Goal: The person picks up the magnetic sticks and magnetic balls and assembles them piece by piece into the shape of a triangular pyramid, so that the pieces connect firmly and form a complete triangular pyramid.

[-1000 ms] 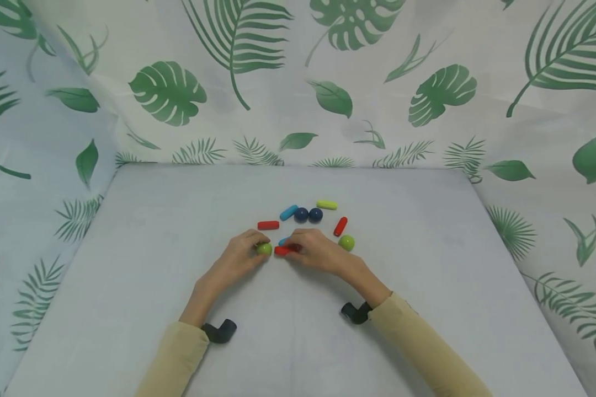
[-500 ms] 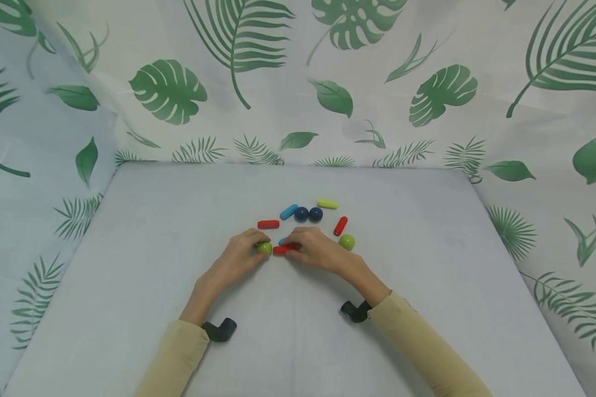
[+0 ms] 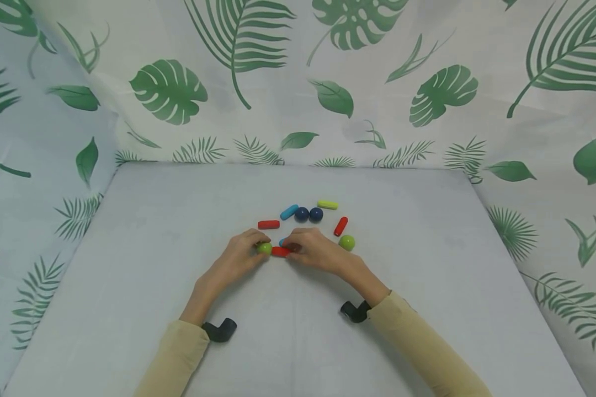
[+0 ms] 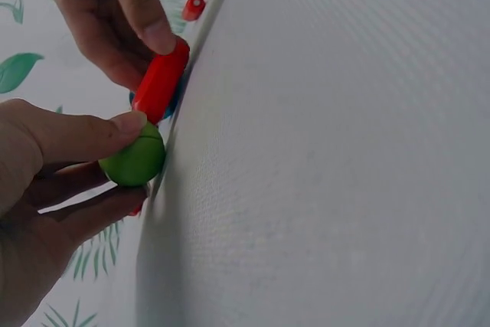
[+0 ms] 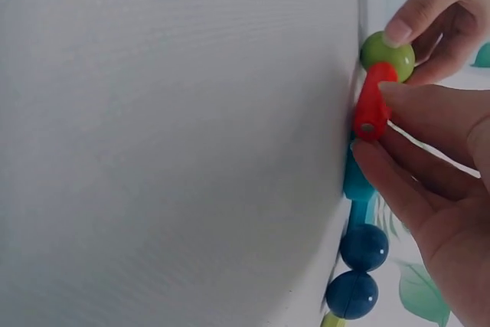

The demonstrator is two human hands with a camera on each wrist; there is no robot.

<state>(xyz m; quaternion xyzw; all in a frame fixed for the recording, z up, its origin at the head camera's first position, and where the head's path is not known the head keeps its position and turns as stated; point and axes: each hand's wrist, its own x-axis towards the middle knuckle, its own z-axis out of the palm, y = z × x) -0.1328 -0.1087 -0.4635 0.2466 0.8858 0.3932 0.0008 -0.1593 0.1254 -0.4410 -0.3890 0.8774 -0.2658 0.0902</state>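
My left hand (image 3: 238, 253) pinches a light green ball (image 3: 265, 248) between thumb and fingers. My right hand (image 3: 318, 249) pinches a short red rod (image 3: 280, 251) with faceted sides. In the left wrist view, one end of the red rod (image 4: 159, 86) meets the green ball (image 4: 132, 160). From the right wrist, the rod's other end shows a small round grey spot. Just behind the right fingers lies a blue rod (image 5: 357, 176), mostly hidden in the head view.
Beyond the hands lie another red rod (image 3: 269, 225), a blue rod (image 3: 289, 212), two dark blue balls (image 3: 302, 214) side by side and a yellow rod (image 3: 327, 204). A red rod (image 3: 340, 226) and a green ball (image 3: 347, 242) lie to the right on the white table (image 3: 179, 193).
The right hand's red rod has shifted slightly left, closing the small gap to the green ball, and now touches it. My left hand has stayed in place.
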